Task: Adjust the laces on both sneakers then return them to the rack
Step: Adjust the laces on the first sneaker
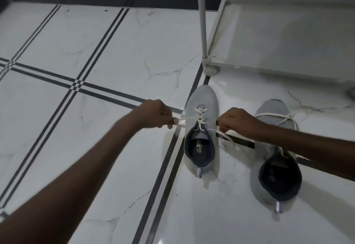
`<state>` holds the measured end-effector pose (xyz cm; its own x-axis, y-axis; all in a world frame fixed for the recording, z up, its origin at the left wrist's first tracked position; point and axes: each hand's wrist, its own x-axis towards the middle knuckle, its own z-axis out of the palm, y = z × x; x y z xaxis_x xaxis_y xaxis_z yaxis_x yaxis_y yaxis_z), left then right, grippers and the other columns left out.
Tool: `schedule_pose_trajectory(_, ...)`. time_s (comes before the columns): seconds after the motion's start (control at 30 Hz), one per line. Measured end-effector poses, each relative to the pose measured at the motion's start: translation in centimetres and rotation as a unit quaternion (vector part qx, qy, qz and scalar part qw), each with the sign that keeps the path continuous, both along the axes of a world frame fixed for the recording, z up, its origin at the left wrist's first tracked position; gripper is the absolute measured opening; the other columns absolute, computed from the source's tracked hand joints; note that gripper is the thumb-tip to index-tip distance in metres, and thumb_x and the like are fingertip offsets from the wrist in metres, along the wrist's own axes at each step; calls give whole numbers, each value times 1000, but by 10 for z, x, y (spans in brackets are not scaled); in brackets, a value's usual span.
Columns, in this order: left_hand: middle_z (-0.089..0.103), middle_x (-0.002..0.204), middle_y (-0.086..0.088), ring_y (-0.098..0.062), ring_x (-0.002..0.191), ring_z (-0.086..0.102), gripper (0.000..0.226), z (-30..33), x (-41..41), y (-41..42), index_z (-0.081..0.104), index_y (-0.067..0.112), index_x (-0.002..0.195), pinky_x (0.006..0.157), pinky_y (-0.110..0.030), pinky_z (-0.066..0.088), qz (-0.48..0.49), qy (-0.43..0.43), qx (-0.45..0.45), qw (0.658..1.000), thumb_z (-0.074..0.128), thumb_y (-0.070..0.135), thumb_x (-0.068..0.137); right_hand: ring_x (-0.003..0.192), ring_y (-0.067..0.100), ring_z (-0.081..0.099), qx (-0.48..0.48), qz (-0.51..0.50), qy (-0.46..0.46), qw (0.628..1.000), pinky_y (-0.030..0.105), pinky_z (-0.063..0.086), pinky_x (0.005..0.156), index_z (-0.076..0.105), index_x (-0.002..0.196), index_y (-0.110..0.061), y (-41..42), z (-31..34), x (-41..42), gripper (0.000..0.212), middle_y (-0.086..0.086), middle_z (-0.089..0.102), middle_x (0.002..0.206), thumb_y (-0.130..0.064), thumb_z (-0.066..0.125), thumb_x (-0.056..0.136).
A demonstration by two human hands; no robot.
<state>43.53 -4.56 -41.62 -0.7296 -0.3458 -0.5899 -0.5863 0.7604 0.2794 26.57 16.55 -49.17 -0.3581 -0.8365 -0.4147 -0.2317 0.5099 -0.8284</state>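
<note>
Two grey sneakers with dark lining stand on the tiled floor, toes pointing away from me. The left sneaker (201,105) has white laces (199,115) drawn out to both sides. My left hand (155,114) pinches the lace end to the left of this shoe. My right hand (236,120) grips the other lace end on the shoe's right. The right sneaker (276,167) stands beside it, partly under my right forearm, with loose white laces lying across its top. The white rack (226,32) stands just beyond the shoes.
White marble-look floor tiles (115,42) with dark stripe borders stretch to the left. The rack's post (201,17) and round foot (211,70) sit close to the left sneaker's toe. A dark skirting strip runs along the wall at the top.
</note>
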Motion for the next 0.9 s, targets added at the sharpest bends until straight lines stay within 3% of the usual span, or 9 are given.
schedule_pose_trajectory(0.1,74,94,3,-11,91,63,33,0,10,-2,77,21,98,79,-27,48,-47,-144,-28,988,57,46,92,55,38,63,86,-29,-192,977,34,51,58,51,57,-3,2,5,-7,20,17,52,47,-11,48,75)
schedule_pose_trajectory(0.17,72,109,-1,-20,104,65,40,-20,14,14,73,18,109,90,-33,51,-26,-89,-11,996,60,50,89,51,37,62,129,-11,-185,974,39,54,55,58,78,5,2,9,0,21,20,55,51,-15,52,81)
schedule_pose_trajectory(0.27,74,105,-6,-21,100,68,42,-51,11,45,69,16,111,88,-32,52,67,67,60,994,67,49,85,45,27,55,134,32,-101,985,27,46,43,54,86,-4,-2,12,17,33,15,62,62,-37,56,93)
schedule_pose_trajectory(0.33,74,92,-7,-20,87,70,37,-58,5,54,70,14,103,78,-31,53,78,101,49,991,71,45,83,57,26,58,113,55,-4,992,28,43,51,56,87,-7,-6,9,24,39,11,66,73,-45,54,93)
schedule_pose_trajectory(0.43,71,67,-3,-15,58,67,21,-52,1,48,71,11,85,60,-23,51,80,118,57,988,73,32,84,65,16,58,85,113,131,981,28,39,59,64,73,-11,-8,3,22,39,0,62,67,-41,53,95)
schedule_pose_trajectory(0.5,64,59,2,-13,57,61,16,-49,4,38,72,15,76,56,-22,44,61,127,11,990,72,29,84,53,7,51,82,160,163,970,27,36,56,59,58,-18,-2,0,16,42,-7,56,54,-33,52,96)
schedule_pose_trajectory(0.57,58,54,8,-16,62,61,15,-54,13,32,74,17,73,59,-25,44,59,123,-28,990,71,27,84,54,12,51,81,194,229,950,30,34,59,48,54,-22,9,-4,7,44,-3,60,59,-31,52,97)
schedule_pose_trajectory(0.7,55,59,5,-22,67,57,20,-77,35,29,68,15,68,62,-26,39,78,76,-53,993,66,26,85,78,30,64,102,197,365,904,33,45,65,58,68,-25,25,0,-3,31,9,71,83,-39,50,95)
schedule_pose_trajectory(0.9,61,59,6,-17,69,66,9,-77,33,21,73,18,75,62,-23,42,71,51,-29,996,69,17,83,79,30,65,94,228,445,861,30,37,63,68,87,-20,27,7,3,36,9,70,84,-46,45,96)
